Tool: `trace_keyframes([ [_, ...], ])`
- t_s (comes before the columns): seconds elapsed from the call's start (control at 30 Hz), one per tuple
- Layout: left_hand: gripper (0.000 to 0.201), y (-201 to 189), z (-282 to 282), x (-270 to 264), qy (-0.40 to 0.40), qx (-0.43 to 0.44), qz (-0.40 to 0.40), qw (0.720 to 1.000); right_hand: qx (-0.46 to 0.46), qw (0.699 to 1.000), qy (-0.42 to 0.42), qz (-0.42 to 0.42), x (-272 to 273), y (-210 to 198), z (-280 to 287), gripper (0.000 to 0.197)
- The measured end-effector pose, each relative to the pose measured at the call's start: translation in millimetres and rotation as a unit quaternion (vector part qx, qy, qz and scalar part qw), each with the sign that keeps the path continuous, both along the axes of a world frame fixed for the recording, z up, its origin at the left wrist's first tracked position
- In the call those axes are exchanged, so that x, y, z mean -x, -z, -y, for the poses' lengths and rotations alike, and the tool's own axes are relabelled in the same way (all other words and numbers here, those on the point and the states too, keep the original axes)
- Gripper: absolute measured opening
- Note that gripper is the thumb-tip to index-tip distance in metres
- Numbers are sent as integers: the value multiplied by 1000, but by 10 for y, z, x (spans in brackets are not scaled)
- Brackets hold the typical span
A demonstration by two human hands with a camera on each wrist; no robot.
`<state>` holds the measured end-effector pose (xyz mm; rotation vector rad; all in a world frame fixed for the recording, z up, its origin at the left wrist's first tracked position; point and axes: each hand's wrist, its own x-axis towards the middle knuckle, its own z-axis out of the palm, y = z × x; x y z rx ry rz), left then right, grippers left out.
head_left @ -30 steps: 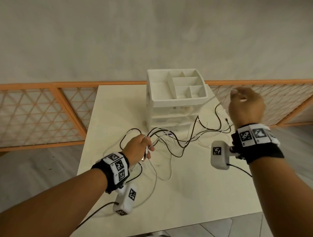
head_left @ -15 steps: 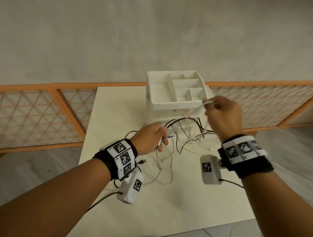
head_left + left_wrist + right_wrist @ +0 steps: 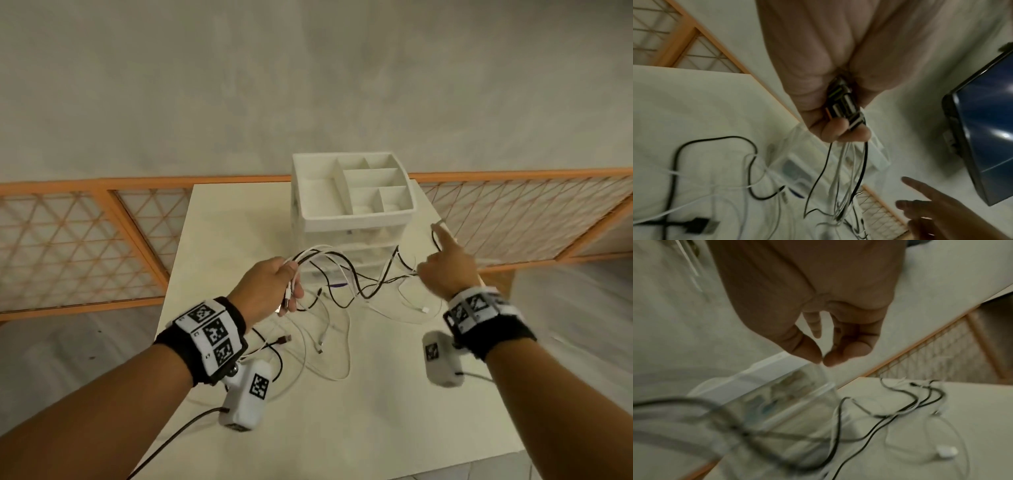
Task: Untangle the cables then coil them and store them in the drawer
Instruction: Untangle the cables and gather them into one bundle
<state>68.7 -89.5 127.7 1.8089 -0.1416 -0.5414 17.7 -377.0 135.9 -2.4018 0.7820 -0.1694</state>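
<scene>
A tangle of black and white cables (image 3: pixel 359 291) lies on the cream table (image 3: pixel 342 428) in front of a white drawer unit (image 3: pixel 352 219) with a divided tray on top. My left hand (image 3: pixel 291 291) grips a bundle of cable ends above the table. In the left wrist view the plugs (image 3: pixel 842 104) sit inside the fist (image 3: pixel 844 129) and the strands hang down. My right hand (image 3: pixel 436 253) is to the right of the unit with its index finger stretched out. In the right wrist view thumb and a fingertip (image 3: pixel 822 361) pinch a thin white cable.
An orange lattice fence (image 3: pixel 85 246) runs behind and beside the table. A black USB plug (image 3: pixel 282 340) and a white plug (image 3: pixel 424 310) lie loose on the tabletop. A dark screen (image 3: pixel 986 138) hangs on the wall. The table's near part carries no cables.
My right hand has swung from in front of the drawer unit out to the right, drawing the strands sideways. My left hand keeps its grip on the bundle and has risen slightly.
</scene>
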Motion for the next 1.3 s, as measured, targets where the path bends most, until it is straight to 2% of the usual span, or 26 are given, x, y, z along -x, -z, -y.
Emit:
trace_keyframes([
  [0.07,29,-111,52,6,26,-11,6,1000,2,994,-93,62,91,99,-311,74],
  [0.17,29,-206,151,52,71,-12,2,997,17,946,-279,162,156,108,-803,61],
  [0.2,30,-225,169,69,78,-1,-2,997,33,934,-309,179,153,112,-903,53],
  [0.27,31,-232,182,100,82,23,-12,996,49,922,-311,224,113,93,-984,34],
  [0.37,31,-189,144,137,86,35,-24,995,33,925,-275,259,41,29,-899,12],
  [0.47,30,-164,111,153,88,37,-29,995,34,936,-272,222,43,-28,-849,6],
  [0.57,29,-174,79,158,95,27,-8,995,8,947,-231,223,58,-69,-833,3],
  [0.63,28,-156,42,161,96,20,-3,995,-3,952,-199,234,57,-103,-806,3],
  [0.9,22,-23,-37,214,67,65,-62,994,-36,961,-84,260,104,-185,-668,3],
  [1.03,21,-44,-38,241,80,69,-75,992,-15,971,-66,230,125,-158,-648,3],
  [1.1,24,-57,-35,241,80,62,-68,993,17,981,-93,168,144,-172,-655,2],
  [1.13,24,-56,-37,234,81,47,-56,994,39,984,-120,125,151,-192,-667,5],
  [1.2,23,-57,-38,219,96,-5,-20,995,63,980,-182,52,175,-264,-712,28],
  [1.3,17,-98,-39,193,144,-87,54,984,49,958,-280,16,239,-351,-886,66],
])
